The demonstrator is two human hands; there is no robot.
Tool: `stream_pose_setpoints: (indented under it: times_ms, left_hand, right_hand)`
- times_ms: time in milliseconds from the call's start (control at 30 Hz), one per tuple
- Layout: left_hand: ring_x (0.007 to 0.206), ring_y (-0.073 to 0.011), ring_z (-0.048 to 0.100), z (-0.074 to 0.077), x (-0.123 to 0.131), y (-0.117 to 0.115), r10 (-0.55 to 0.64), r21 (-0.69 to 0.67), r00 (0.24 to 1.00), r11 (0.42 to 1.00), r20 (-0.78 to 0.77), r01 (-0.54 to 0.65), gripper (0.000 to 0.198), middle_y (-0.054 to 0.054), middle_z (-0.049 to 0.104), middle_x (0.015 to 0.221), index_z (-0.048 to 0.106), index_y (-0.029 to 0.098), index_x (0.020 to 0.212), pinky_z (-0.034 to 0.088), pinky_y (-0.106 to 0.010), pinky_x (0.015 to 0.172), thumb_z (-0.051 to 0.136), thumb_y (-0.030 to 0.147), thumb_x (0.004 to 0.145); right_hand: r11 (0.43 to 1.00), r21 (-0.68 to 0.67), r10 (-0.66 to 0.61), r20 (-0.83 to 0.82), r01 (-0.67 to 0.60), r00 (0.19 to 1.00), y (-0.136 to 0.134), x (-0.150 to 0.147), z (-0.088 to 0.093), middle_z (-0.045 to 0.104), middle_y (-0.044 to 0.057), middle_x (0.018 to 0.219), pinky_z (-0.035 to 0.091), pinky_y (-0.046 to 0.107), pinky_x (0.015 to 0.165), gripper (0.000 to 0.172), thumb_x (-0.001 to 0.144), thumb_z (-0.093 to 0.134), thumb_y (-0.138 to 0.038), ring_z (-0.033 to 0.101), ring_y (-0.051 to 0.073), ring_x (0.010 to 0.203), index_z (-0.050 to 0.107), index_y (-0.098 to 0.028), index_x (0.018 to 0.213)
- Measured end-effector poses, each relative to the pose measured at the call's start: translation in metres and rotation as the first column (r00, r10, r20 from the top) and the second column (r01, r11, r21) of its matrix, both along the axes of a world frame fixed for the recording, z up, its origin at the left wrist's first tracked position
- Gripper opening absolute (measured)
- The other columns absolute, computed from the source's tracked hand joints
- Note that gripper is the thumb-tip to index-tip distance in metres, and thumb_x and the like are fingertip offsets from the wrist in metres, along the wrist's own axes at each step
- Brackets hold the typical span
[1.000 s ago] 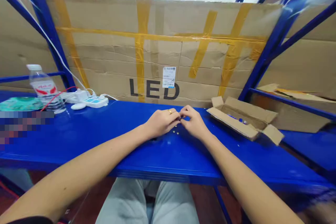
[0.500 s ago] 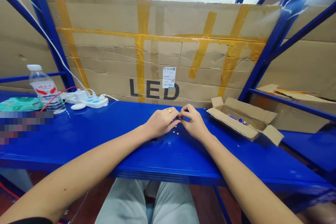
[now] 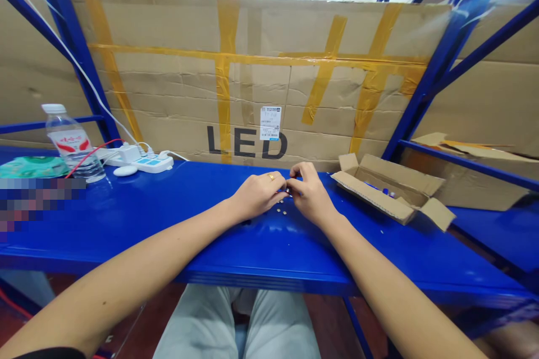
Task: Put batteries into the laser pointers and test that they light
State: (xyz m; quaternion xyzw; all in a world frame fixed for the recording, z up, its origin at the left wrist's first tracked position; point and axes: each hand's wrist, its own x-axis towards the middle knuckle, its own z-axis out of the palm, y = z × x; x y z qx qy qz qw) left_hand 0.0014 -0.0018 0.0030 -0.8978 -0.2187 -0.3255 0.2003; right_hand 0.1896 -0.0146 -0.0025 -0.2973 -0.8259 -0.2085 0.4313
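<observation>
My left hand (image 3: 260,196), with a ring on one finger, is closed in a pinch over the middle of the blue table (image 3: 185,196). Fingertip to fingertip with it, my right hand (image 3: 310,193) is bent inward, its fingers curled and pinching. Between the fingertips shows a small dark piece (image 3: 288,190), mostly covered, too small to name. Just below the hands lie several tiny round metallic pieces (image 3: 281,212) on the tabletop. A small dark thing (image 3: 246,222) sits partly behind my left wrist.
At right stands an open cardboard box (image 3: 379,193) with blue items (image 3: 385,192) inside. On the left are a water bottle (image 3: 73,143), a white power strip (image 3: 154,164) with cables, and a green packet (image 3: 33,167). A large taped cardboard sheet (image 3: 181,95) rises behind the table.
My right hand's fingers have lifted slightly and shifted over the small piece. My left hand stays almost where it was, still pinching. The loose metallic pieces have not moved.
</observation>
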Motion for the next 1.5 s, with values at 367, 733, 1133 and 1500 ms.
stream_pose_setpoints:
  times_ms: [367,733,1133,1500]
  left_hand:
    - [0.083,-0.0149,0.064,-0.0014,0.0003,0.0008,-0.027,0.035,1.0,0.999,0.009,0.027,0.026,-0.006,0.066,0.091,0.058,0.016,0.096,0.047,-0.024,0.063,0.04,0.034,0.1]
    - [0.08,-0.0126,0.064,0.0,-0.0005,-0.004,-0.028,0.134,1.0,0.991,-0.006,0.029,0.03,-0.006,0.068,0.092,0.065,0.018,0.095,0.046,-0.022,0.06,0.036,0.025,0.1]
    - [0.081,-0.0146,0.065,0.0005,-0.0014,-0.0035,-0.051,0.241,0.999,0.969,-0.01,0.052,0.028,-0.007,0.07,0.092,0.067,0.018,0.093,0.047,-0.025,0.063,0.041,0.027,0.098]
    - [0.087,-0.0213,0.058,-0.0004,-0.003,0.0004,-0.011,-0.093,0.982,0.996,-0.186,-0.006,0.02,-0.008,0.066,0.086,0.068,0.017,0.091,0.043,-0.036,0.079,0.051,0.028,0.091]
  right_hand:
    - [0.999,-0.046,0.003,-0.076,-0.007,0.997,0.0025,0.0002,-0.0027,0.05,0.008,0.089,0.045,0.037,0.074,0.029,0.074,0.048,0.006,0.046,0.022,0.088,0.066,-0.017,0.077]
    - [0.992,-0.127,0.003,-0.153,-0.022,0.988,0.0,-0.0018,-0.0013,0.051,0.007,0.087,0.046,0.039,0.074,0.031,0.075,0.049,0.001,0.048,0.022,0.087,0.07,-0.022,0.079]
    - [0.975,-0.205,0.032,-0.273,-0.091,0.961,0.0032,0.0,-0.0024,0.052,0.005,0.084,0.046,0.035,0.074,0.026,0.075,0.053,-0.002,0.053,0.019,0.083,0.071,-0.021,0.077]
    - [0.896,-0.41,-0.014,-0.409,-0.17,0.912,0.0077,0.0054,-0.0027,0.059,0.003,0.08,0.048,0.032,0.07,0.016,0.075,0.056,-0.012,0.056,0.015,0.07,0.07,-0.02,0.076]
